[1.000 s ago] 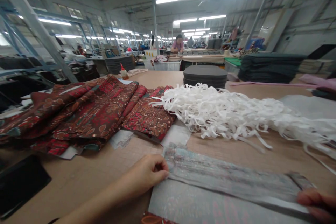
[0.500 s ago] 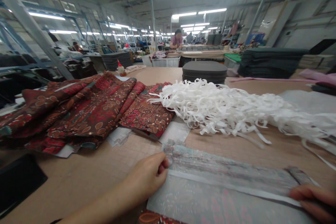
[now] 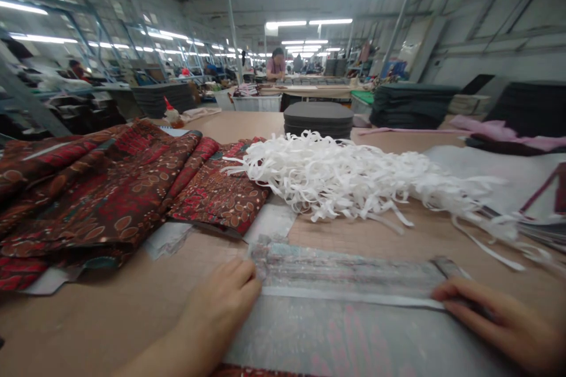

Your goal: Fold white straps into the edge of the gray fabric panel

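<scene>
A fabric panel [image 3: 300, 330] lies pale side up in front of me, its pink and red print showing faintly through. Across it runs a narrow white strip [image 3: 336, 296], below a folded, greyish upper band [image 3: 349, 268]. My left hand [image 3: 221, 306] is closed at the strip's left end, with the fingertips partly hidden. At the other end, my right hand [image 3: 490, 312] pinches the strip between thumb and fingers, beside a dark folded corner [image 3: 446, 266]. The strip lies nearly straight between both hands.
Behind the panel lies a large heap of white strips [image 3: 327, 174]. Brown-red patterned fabric [image 3: 124, 182] is piled at left. Beyond stand a stack of dark grey pads [image 3: 317, 118] and a red-tipped bottle [image 3: 171, 115]. Another person [image 3: 276, 65] works at a far table.
My view has turned to the right, so the scene sits further left. More of my right hand shows now. The strip looks more level, and both hands stay at its ends.
</scene>
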`<control>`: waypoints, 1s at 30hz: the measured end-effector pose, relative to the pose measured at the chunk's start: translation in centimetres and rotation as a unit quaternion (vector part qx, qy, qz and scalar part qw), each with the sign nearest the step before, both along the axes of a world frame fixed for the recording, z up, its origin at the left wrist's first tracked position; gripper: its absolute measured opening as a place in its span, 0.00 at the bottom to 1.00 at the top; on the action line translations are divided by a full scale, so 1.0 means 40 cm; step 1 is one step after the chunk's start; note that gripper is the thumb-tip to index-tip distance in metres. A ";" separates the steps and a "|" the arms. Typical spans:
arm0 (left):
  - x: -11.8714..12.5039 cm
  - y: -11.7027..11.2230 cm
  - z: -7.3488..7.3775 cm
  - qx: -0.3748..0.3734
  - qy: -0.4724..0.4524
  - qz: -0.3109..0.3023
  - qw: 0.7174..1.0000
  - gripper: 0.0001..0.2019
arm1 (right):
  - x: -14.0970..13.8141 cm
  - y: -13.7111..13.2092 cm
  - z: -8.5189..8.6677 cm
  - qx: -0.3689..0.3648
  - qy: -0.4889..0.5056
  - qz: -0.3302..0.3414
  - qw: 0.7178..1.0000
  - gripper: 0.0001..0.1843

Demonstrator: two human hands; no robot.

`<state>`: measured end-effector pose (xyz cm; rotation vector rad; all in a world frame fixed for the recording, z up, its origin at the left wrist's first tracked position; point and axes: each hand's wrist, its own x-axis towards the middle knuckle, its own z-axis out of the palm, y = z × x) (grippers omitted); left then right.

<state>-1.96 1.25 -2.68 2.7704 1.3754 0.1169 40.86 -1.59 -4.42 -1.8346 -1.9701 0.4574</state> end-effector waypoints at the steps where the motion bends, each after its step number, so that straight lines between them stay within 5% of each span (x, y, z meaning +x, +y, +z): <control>1: -0.001 -0.004 -0.004 0.031 0.026 -0.030 0.999 0.12 | -0.015 0.000 0.019 -0.033 0.005 0.013 0.999 0.08; 5: 0.005 -0.031 0.000 0.094 0.092 -0.089 0.987 0.20 | -0.052 0.001 0.067 -0.082 0.008 0.028 0.996 0.11; 11: 0.025 -0.050 0.043 0.049 0.129 -0.096 0.986 0.33 | -0.045 -0.005 0.074 -0.069 0.004 0.020 0.997 0.13; 22: 0.068 -0.014 0.061 -0.012 0.084 -0.138 0.987 0.24 | -0.055 -0.008 0.062 -0.064 -0.004 0.038 0.997 0.09; 25: 0.085 -0.011 0.062 -0.013 0.050 -0.148 0.988 0.30 | -0.057 -0.010 0.062 -0.063 -0.005 0.037 0.997 0.09; 30: 0.140 0.016 0.074 -0.019 0.150 -0.181 0.972 0.27 | -0.061 -0.010 0.065 -0.053 0.003 0.043 0.998 0.11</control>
